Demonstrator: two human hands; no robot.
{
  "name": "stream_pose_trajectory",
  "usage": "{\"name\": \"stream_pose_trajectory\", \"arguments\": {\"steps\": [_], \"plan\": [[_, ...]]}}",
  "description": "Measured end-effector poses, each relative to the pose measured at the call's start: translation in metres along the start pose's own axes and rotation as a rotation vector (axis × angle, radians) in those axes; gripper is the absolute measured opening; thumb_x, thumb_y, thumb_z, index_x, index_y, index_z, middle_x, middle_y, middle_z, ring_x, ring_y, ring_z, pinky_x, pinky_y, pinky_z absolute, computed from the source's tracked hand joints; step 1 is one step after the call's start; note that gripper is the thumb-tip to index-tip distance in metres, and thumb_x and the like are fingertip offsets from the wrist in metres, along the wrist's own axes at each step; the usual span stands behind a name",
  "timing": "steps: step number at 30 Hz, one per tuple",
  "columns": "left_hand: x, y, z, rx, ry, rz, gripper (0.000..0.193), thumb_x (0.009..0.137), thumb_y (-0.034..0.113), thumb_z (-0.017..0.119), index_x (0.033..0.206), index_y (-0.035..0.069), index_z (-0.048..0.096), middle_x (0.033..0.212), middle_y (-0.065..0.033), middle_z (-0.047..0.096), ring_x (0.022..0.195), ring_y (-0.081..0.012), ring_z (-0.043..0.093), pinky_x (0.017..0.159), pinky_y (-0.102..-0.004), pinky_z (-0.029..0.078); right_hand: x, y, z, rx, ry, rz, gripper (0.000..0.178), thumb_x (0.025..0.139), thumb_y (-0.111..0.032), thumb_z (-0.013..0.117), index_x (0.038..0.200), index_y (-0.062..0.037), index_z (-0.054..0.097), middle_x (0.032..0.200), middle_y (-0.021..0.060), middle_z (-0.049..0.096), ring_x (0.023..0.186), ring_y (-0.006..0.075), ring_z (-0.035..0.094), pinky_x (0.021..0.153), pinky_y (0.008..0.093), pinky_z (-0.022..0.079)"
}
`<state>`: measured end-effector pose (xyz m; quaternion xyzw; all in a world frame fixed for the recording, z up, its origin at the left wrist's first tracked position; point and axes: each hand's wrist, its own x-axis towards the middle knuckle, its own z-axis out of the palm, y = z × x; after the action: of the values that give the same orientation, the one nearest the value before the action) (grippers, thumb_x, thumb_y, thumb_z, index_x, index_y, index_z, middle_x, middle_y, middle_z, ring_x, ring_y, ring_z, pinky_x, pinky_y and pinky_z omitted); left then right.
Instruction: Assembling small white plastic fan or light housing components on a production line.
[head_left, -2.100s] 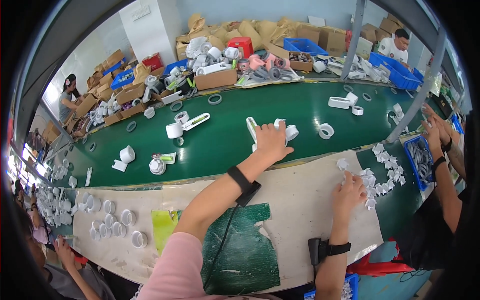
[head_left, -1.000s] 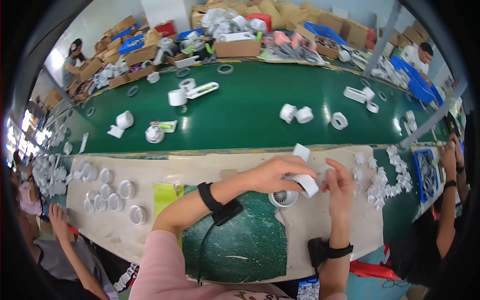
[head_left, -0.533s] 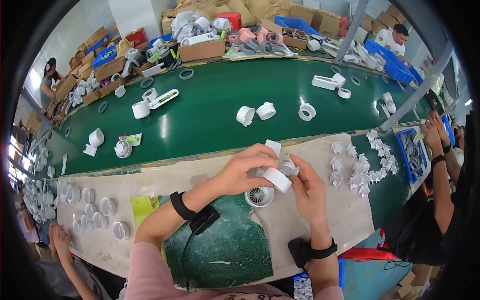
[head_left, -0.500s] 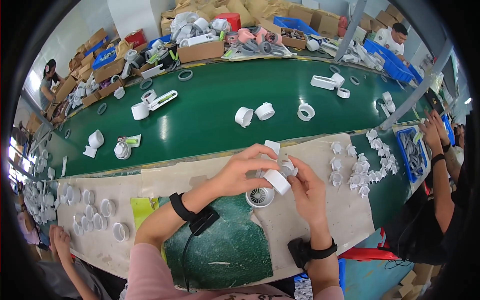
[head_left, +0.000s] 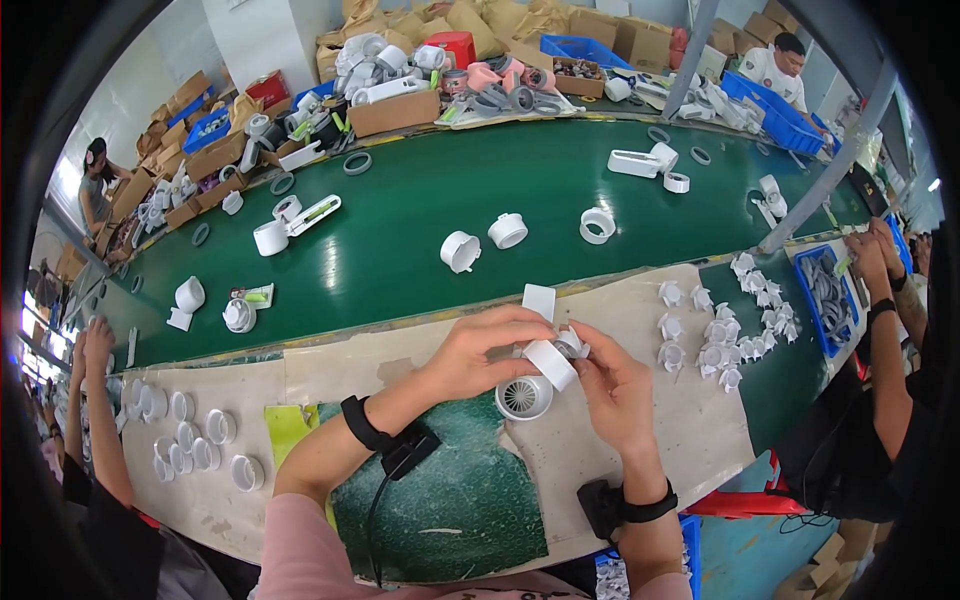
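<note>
My left hand [head_left: 478,350] and my right hand [head_left: 612,384] meet over the cardboard-covered bench [head_left: 400,360]. Together they hold a white plastic assembly [head_left: 551,361]: a short white cylinder with a small finned part beside it. A flat white tab [head_left: 538,300] sticks up behind the fingers. Just below the hands lies a round white vented cap [head_left: 522,398] on the bench. Both wrists wear black bands.
A heap of small white finned parts [head_left: 715,325] lies right of my hands. White rings [head_left: 185,440] lie at the left near another person's arm [head_left: 95,400]. The green conveyor belt [head_left: 400,230] carries white housings [head_left: 460,250]. A blue bin [head_left: 825,300] and a co-worker's hands are at the right.
My left hand came back from the conveyor belt with a white part and joined my right hand over the bench; both now hold the assembly above the vented cap.
</note>
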<state>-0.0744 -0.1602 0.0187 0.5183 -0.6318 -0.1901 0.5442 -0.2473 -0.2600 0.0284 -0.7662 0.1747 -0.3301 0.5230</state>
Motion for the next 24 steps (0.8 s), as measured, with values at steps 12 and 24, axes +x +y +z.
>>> {"name": "stream_pose_trajectory", "arguments": {"steps": [12, 24], "plan": [[-0.004, 0.006, 0.003, 0.016, -0.067, -0.014, 0.059, 0.070, -0.005, 0.063, 0.126, 0.004, 0.044, 0.109, -0.0122, 0.050, 0.100, -0.0273, 0.049, 0.089, -0.0346, 0.040, -0.001, -0.017, 0.009, -0.253, -0.117, -0.153, 0.053, 0.072, 0.003, 0.061, 0.121, 0.0002, 0.042, 0.104, 0.0192, 0.055, 0.092, 0.0312, 0.058, 0.078, 0.0366, 0.048], [-0.002, 0.004, 0.005, 0.077, -0.028, 0.091, 0.053, 0.069, -0.007, 0.059, 0.120, 0.003, 0.048, 0.122, -0.0144, 0.047, 0.111, -0.0318, 0.048, 0.089, -0.0365, 0.043, -0.001, -0.012, 0.011, -0.353, -0.023, -0.265, 0.056, 0.066, 0.005, 0.066, 0.118, -0.0024, 0.045, 0.102, 0.0184, 0.056, 0.090, 0.0337, 0.058, 0.075, 0.0378, 0.048]]}}
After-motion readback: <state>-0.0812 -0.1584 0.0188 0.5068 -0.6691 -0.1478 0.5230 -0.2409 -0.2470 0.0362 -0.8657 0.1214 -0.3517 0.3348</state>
